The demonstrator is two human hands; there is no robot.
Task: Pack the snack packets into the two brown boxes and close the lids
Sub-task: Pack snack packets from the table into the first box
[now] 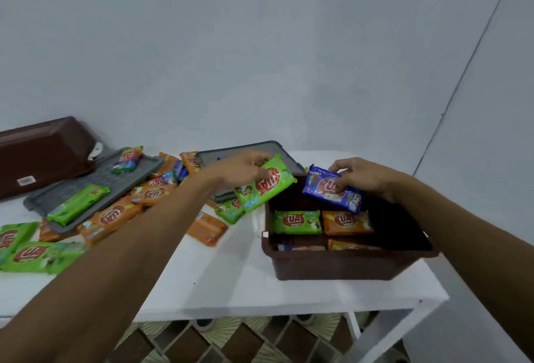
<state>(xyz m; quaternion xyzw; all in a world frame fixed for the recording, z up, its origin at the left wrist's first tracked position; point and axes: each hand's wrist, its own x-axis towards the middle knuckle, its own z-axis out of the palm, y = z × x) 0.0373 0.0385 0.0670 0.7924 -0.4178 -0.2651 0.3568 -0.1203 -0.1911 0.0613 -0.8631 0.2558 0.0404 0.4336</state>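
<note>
White tabletop [231,281] fills the lower half of our view. A pale grey-blue wall [260,44] rises behind it, and patterned floor tiles [231,339] show below its near edge.

At 3 o'clock on the table stands the open brown box [346,264], upright and without a lid. Inside it lie packed packets [297,221] in two rows. The far row has a green one beside an orange one, and the two by the near wall are partly hidden by the rim.

Our left hand [239,169] reaches in from 8 o'clock, with thumb and fingers curled on the far edge of a green packet [265,185]. This packet hangs tilted just outside the box's 10 o'clock corner. Our right hand [367,177] comes in from 4 o'clock and pinches a blue packet [332,189] between thumb and fingertips. The blue packet slants above the far part of the box's interior and touches nothing else that we can see.

At 12 o'clock, behind our left hand, a grey lid [277,148] lies partly hidden. A second grey lid [121,177] lies flat at 10 o'clock, carrying a long green pack [78,203] and a small multicoloured pack [128,160].

Loose packets [109,218], orange, green and a few blue, spread from 9 o'clock across to the middle of the table. Some overlap one another and the second lid's edges.

Far out at 10 o'clock the second brown box [40,151] is tipped off its base. We cannot tell whether it is on its side or fully overturned.
</note>
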